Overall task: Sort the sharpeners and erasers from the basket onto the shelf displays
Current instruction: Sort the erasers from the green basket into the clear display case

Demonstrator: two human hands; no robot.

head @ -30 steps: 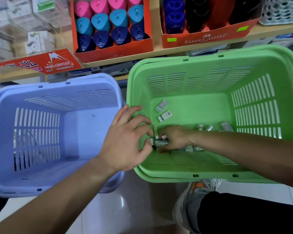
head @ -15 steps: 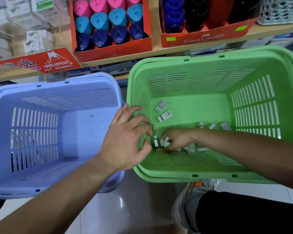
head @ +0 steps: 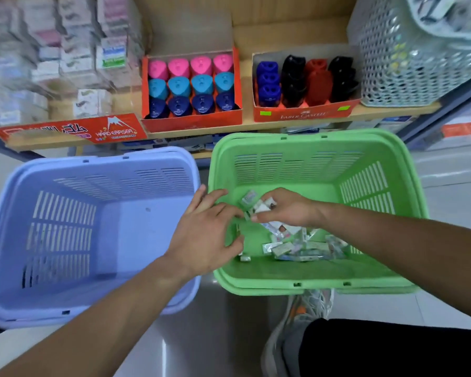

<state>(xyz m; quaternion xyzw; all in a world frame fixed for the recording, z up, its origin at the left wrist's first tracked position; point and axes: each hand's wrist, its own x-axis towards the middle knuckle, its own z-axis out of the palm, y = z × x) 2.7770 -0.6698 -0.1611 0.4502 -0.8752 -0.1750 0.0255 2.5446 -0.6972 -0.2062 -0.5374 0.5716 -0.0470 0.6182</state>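
Low in the green basket, a pile of small wrapped erasers lies against its near wall. My right hand is raised above them inside the basket and grips a few erasers in its curled fingers. My left hand reaches over the basket's left rim with fingers loosely extended. Its fingertips meet the right hand's fingertips at one small eraser. Whether the left hand pinches that eraser is unclear. On the shelf behind stand a red box of pink, teal and blue sharpeners and a red eraser box.
A blue basket sits on the floor to the left, touching the green one. A second red box holds blue, black and red sharpeners. A grey mesh basket stands at the shelf's right end. My shoe is below the green basket.
My right hand has lifted from the basket floor with erasers in its grip. My left hand has come off the rim and reached toward it. The view has tilted up, showing more shelf.
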